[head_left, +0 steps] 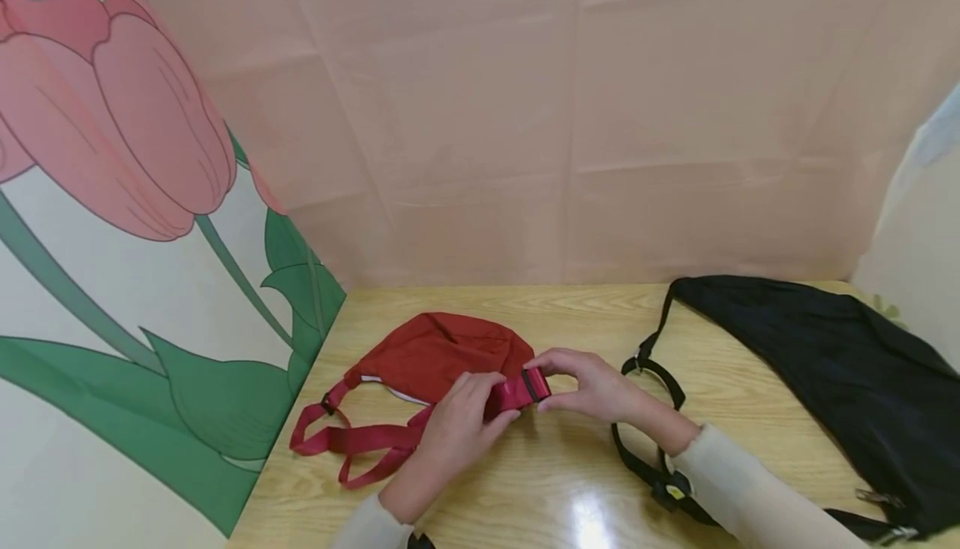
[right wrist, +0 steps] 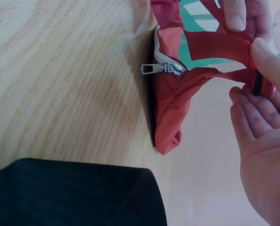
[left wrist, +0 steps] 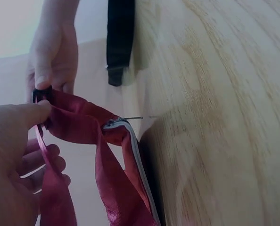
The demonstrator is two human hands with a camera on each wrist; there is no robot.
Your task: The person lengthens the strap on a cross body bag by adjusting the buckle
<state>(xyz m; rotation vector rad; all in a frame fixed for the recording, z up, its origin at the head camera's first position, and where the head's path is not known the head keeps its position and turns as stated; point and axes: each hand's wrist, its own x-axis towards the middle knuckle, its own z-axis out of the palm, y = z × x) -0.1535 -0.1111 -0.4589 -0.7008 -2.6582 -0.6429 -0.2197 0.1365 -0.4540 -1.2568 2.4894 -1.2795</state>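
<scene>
A red waist bag [head_left: 442, 353] lies on the table, its crimson strap [head_left: 382, 439] looped out to the left. My left hand [head_left: 459, 428] pinches the strap in front of the bag. Facing it, my right hand [head_left: 592, 384] holds the strap's end at a black slider buckle [head_left: 532, 385] between thumb and fingers. In the left wrist view the left thumb lies close by the black buckle [left wrist: 42, 94], and strap hangs down from there. The right wrist view shows the bag's white-edged zipper with a metal pull [right wrist: 153, 68]; the strap is raised off the table.
A black bag [head_left: 825, 366] lies at the right of the wooden table [head_left: 585, 466], its black strap [head_left: 633, 457] passing near my right forearm. A pinkish cloth [head_left: 525, 116] hangs behind, and a tulip-printed panel [head_left: 150, 157] stands at the left.
</scene>
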